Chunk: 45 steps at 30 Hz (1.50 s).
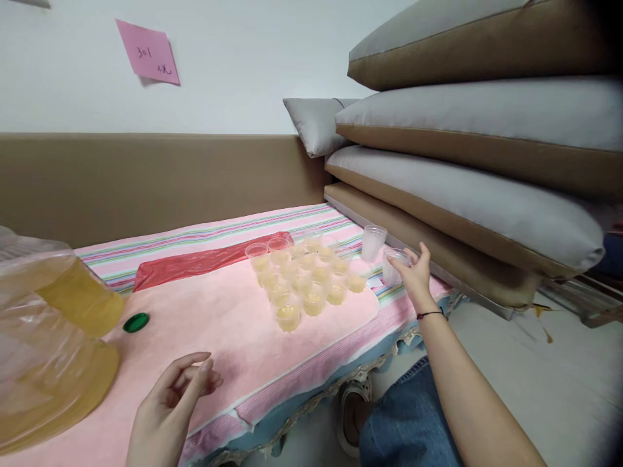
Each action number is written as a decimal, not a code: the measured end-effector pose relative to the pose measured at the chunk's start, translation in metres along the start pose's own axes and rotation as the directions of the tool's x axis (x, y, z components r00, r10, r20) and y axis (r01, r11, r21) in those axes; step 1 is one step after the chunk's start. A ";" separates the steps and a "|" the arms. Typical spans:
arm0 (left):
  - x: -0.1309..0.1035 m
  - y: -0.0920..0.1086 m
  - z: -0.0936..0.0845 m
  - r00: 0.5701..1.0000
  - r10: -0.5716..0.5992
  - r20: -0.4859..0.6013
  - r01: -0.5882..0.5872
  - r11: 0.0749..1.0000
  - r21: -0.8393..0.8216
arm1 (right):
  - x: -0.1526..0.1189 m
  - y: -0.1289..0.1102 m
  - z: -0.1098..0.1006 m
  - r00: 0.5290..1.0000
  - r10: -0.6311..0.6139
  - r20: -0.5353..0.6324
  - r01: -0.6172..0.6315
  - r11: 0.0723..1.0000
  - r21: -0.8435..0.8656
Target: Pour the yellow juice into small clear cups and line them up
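My right hand reaches out on the right side and grips a clear plastic cup by its upper part, thumb and fingers around the rim. Just behind it stands a stack of clear plastic cups. Left of these, several clear cups of pale yellow liquid stand close together in rows. My left hand hovers low over the pink cloth, its fingers loosely curled with a gap to the thumb and nothing held. A green cap lies beyond it on the cloth.
Large clear containers of yellow liquid stand at the left edge. A crumpled red plastic bag lies behind the cups. Stacked grey-and-brown cushions rise on the right, overhanging the striped cover. The front edge has a blue ruffle.
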<state>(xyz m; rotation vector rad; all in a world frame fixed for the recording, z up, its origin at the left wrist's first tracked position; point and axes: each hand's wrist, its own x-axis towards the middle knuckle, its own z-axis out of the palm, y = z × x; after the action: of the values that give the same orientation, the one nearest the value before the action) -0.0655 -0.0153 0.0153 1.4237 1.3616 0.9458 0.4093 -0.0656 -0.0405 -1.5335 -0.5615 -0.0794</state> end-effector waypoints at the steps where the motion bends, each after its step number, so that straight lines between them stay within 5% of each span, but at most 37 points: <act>1: 0.000 0.000 0.000 1.000 0.002 0.002 -0.002 1.000 -0.004 | 0.000 0.001 0.000 1.000 -0.004 0.001 0.004 1.000 0.009; 23: -0.002 0.001 0.005 0.997 0.070 0.017 -0.069 0.997 -0.036 | 0.002 -0.006 0.017 0.985 -0.110 -0.130 0.130 0.978 0.162; 32: -0.001 -0.001 0.006 0.994 0.109 0.016 -0.107 0.991 -0.086 | -0.005 -0.062 0.007 0.959 -0.225 -0.169 0.264 0.928 0.263; 38: -0.002 -0.007 0.007 0.992 0.124 0.013 -0.121 0.981 -0.153 | -0.063 -0.123 0.033 0.926 -0.377 -0.001 0.338 0.830 0.444; 41: -0.004 -0.007 0.009 0.988 0.154 0.009 -0.150 0.971 -0.185 | -0.112 -0.150 0.058 0.899 -0.388 0.204 0.234 0.818 0.525; 45: -0.005 -0.007 0.010 0.982 0.188 0.001 -0.184 0.958 -0.219 | -0.181 -0.171 0.087 0.796 -0.386 0.465 0.017 0.783 0.622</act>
<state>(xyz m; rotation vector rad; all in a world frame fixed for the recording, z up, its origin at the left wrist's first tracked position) -0.0582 -0.0221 0.0065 1.4049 1.0832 1.1612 0.1589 -0.0469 0.0402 -0.8395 -1.1309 0.3789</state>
